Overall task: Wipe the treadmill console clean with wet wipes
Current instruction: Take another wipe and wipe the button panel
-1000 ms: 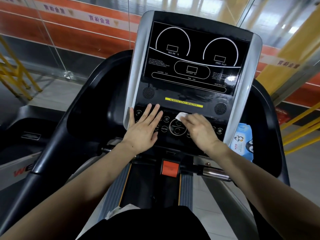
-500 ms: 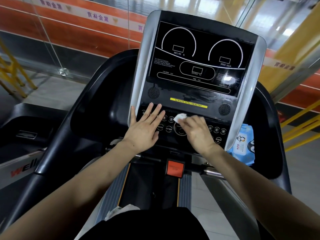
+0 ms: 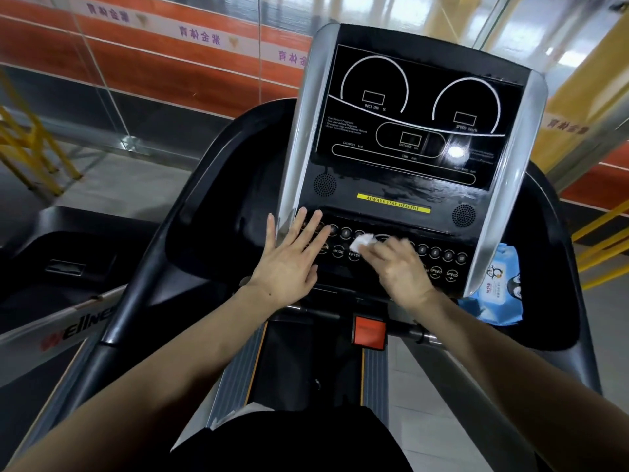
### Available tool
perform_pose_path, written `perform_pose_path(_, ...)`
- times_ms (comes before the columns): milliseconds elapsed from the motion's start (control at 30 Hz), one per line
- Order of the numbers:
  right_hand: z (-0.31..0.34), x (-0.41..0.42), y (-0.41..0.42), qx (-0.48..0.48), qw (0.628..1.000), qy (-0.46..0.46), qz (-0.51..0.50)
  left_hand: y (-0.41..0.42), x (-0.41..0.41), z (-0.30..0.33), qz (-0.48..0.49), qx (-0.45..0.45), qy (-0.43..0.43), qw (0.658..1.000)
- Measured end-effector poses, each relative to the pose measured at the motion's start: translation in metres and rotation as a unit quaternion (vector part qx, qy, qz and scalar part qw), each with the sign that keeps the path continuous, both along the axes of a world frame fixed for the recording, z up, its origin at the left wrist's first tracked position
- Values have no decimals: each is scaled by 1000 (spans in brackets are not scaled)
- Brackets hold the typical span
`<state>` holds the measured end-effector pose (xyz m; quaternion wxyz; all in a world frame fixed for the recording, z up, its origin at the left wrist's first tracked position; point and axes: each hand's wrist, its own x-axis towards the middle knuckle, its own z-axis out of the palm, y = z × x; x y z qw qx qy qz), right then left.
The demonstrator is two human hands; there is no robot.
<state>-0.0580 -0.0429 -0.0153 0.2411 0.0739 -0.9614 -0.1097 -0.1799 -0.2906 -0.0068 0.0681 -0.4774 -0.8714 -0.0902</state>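
Observation:
The treadmill console (image 3: pixel 408 131) is a black glossy panel with silver side rails, two dial outlines and a yellow strip above a row of round buttons. My right hand (image 3: pixel 398 270) grips a crumpled white wet wipe (image 3: pixel 362 241) and presses it on the button row near the ENTER key. My left hand (image 3: pixel 292 257) lies flat with fingers spread on the left end of the button row, over the silver rail's lower edge. Wet streaks show on the panel below the display.
A blue wet wipe pack (image 3: pixel 498 287) sits in the right side tray beside the console. A red stop button (image 3: pixel 370 332) is below the console, above the belt. Black handrails (image 3: pixel 136 291) curve on both sides. A glass wall stands behind.
My right hand has slid the wipe leftward along the button row, closer to my left hand. The left hand stays flat in the same place. The camera view shifted slightly.

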Motion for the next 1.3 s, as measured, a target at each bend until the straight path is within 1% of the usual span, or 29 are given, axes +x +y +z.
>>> perform_pose_path(100,-23,21,-14,26,998,-37,38,-6,0,-6,-2,-5,-18,1000)
perform_pose_path(200,-12,11,-6,31,997,-46,54,-11,-1,-13,12,-7,-23,1000)
perform_pose_path(233,-3,2,-2,25,998,-36,40,-12,-2,-15,16,-3,-27,1000)
perform_pose_path(333,23,-24,9,-37,998,5,-40,-14,-2,-18,28,10,-33,999)
perform_pose_path(400,19,-24,1,-47,997,12,-54,-14,-2,-18,22,13,-45,999)
perform_pose_path(533,-17,6,-29,2,999,-46,12,-19,-8,-19,5,20,-42,999)
perform_pose_path(633,-12,6,-26,26,996,-74,40,-26,-12,-19,19,24,-55,998)
perform_pose_path(700,4,-7,-19,19,998,-57,28,-28,-12,-19,20,18,-61,998)
perform_pose_path(767,19,-23,-16,-26,999,-31,-14,-30,-11,-19,19,19,-62,998)
perform_pose_path(800,21,-28,-16,-48,998,-15,-35,-31,-10,-19,20,21,-63,998)
perform_pose_path(867,14,-31,-25,-60,997,9,-46,-33,-11,-18,22,21,-66,997)
perform_pose_path(1000,-21,-7,-42,-1,999,-49,23,-38,-16,-15,37,20,-75,996)
perform_pose_path(1100,-12,-6,-41,12,997,-69,33,-40,-16,-15,37,8,-80,996)
perform_pose_path(1167,4,-20,-33,-12,998,-52,12,-41,-17,-16,30,9,-83,996)
perform_pose_path(1233,19,-36,-26,-51,998,-26,-40,-41,-18,-17,21,21,-88,996)
perform_pose_path(1300,21,-45,-28,-72,995,0,-65,-41,-18,-16,12,24,-92,995)
